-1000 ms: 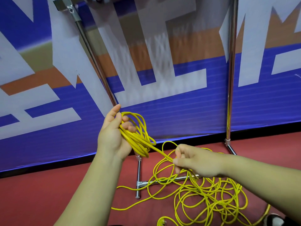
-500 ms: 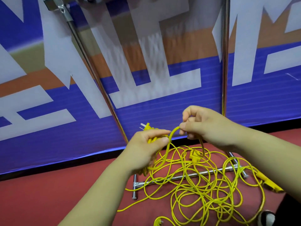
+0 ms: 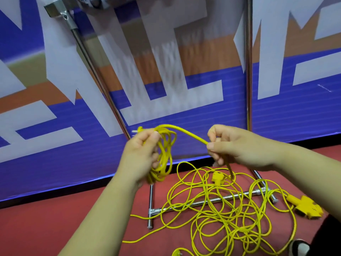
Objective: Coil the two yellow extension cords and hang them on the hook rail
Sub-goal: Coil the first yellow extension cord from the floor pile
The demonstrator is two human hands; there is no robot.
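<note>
Since a moment ago the left hand [image 3: 142,154] has drawn leftward, away from the right hand [image 3: 234,146], and a strand now stretches between them. Its fingers curl round the coil [image 3: 164,157] of yellow cord, while the right pinches that strand. Below, the loose yellow cord [image 3: 221,209] lies tangled on the red floor [image 3: 55,228], across the rack's base bar [image 3: 158,210], with a socket block [image 3: 310,206] at its right edge.

Right hand [image 3: 238,146] risen from lower right to frame centre, level with left hand [image 3: 142,154]; cord strand [image 3: 188,133] now arches between.
</note>
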